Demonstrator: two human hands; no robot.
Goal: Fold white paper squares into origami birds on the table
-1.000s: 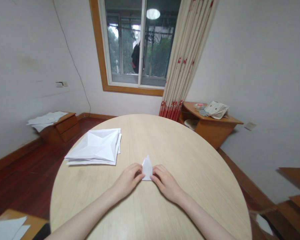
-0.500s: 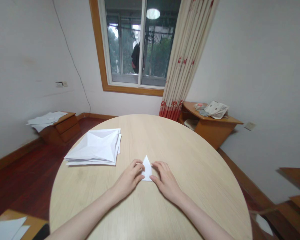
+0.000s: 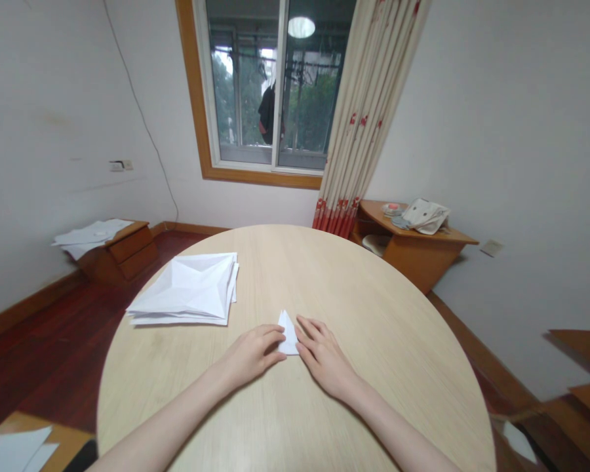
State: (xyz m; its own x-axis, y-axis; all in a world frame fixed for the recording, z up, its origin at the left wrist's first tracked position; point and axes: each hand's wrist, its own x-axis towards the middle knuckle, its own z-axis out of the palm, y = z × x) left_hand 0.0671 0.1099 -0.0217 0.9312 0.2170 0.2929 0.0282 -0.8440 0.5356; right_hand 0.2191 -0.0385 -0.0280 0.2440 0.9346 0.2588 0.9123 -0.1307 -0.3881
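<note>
Pale and wood-grained is the round table [image 3: 373,308], whose far and right rims are placed well apart from the hands, so the most room for moving is offered there. On the left, room is limited by the stack of white folded sheets [image 3: 191,288], set near the table's edge. By the right hand [image 3: 328,364], the fingers are kept loosely spread, fingertips laid along the paper's right side. By the left hand [image 3: 250,352], the left side is touched with bent fingers; whether it is pinched cannot be told. Between them, on the table, is found the small folded paper [image 3: 290,342], its tip pointed away. It should be very light, stiffened by its layers, but easily creased; the lower side edges may best be held.
</note>
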